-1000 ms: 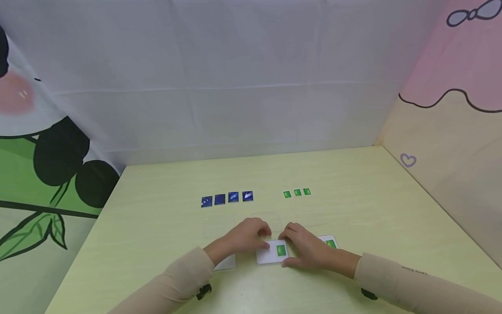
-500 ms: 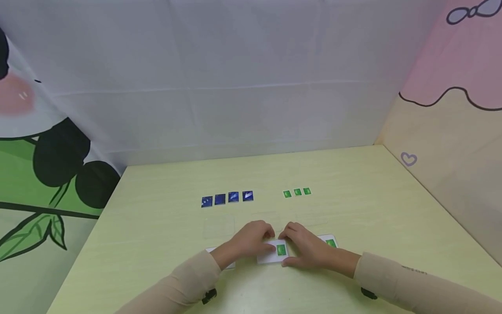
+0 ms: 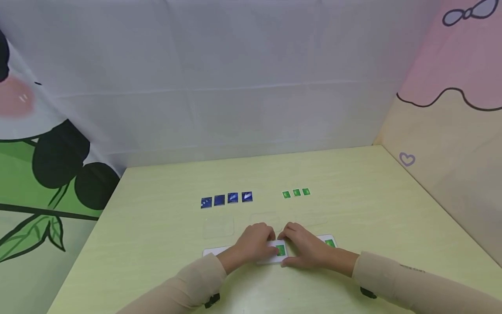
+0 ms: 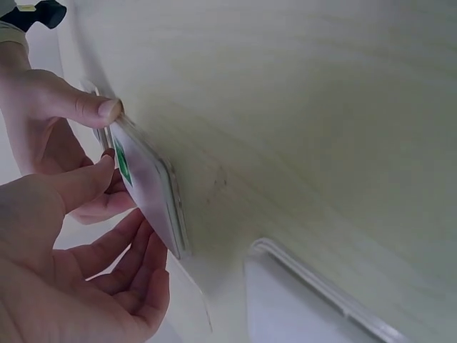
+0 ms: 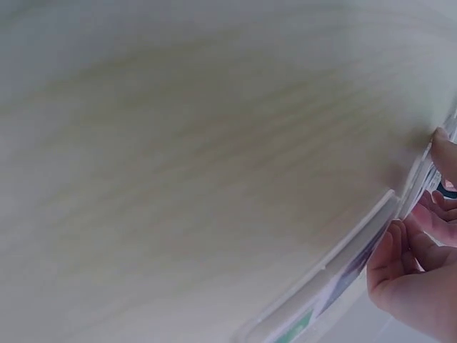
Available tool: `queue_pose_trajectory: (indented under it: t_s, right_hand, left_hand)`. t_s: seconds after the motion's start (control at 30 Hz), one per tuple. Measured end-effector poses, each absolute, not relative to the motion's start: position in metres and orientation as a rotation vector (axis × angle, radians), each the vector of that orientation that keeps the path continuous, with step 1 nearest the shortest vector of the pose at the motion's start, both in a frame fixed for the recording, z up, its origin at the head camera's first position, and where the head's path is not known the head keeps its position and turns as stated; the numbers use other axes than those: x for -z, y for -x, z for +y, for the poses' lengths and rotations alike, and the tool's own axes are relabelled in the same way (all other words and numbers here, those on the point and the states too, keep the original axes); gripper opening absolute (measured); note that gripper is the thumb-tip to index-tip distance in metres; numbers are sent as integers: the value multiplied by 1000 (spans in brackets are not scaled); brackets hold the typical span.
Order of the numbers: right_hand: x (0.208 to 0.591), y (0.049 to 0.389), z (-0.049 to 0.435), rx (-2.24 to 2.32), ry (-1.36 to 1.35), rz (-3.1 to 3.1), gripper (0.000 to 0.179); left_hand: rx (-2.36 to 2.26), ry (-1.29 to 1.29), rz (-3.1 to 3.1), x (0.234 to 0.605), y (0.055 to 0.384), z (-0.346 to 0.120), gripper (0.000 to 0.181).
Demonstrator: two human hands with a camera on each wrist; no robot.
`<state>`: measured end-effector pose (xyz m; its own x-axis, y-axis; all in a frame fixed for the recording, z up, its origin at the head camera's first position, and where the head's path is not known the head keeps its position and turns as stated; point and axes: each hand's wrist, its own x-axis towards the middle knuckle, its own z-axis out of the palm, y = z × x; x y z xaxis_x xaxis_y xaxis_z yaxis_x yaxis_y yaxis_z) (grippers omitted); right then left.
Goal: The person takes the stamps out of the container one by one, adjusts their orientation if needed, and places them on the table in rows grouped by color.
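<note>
My right hand (image 3: 307,248) grips the white card (image 3: 273,261) at its right end, thumb on the near edge, fingers on the far. My left hand (image 3: 254,243) has its thumb on the green sticker (image 3: 282,249), other fingers loosely bent. The card is at the table's (image 3: 353,196) near side.

White card (image 3: 276,258) with green square (image 3: 281,249), pale-yellow bench (image 3: 353,192)
Left: dark-blue cards (image 3: 219,200); right: green cards (image 3: 296,192), white edges.
</note>
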<state>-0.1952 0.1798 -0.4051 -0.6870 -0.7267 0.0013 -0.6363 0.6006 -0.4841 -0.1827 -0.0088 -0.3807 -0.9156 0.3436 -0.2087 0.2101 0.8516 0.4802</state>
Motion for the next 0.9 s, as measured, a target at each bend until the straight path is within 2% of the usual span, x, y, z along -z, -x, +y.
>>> queue_pose_trajectory:
  t_s: [0.43, 0.8, 0.9]
  right_hand:
    - [404, 195, 179, 712, 1181, 2628, 50]
    - [401, 194, 179, 682, 1118, 2626, 50]
    - [401, 195, 179, 697, 1150, 2625, 50]
  left_hand:
    - [-637, -375, 2836, 387, 179, -1, 32]
    - [-736, -319, 2813, 386, 179, -1, 28]
    - [-704, -330, 2831, 387, 179, -1, 33]
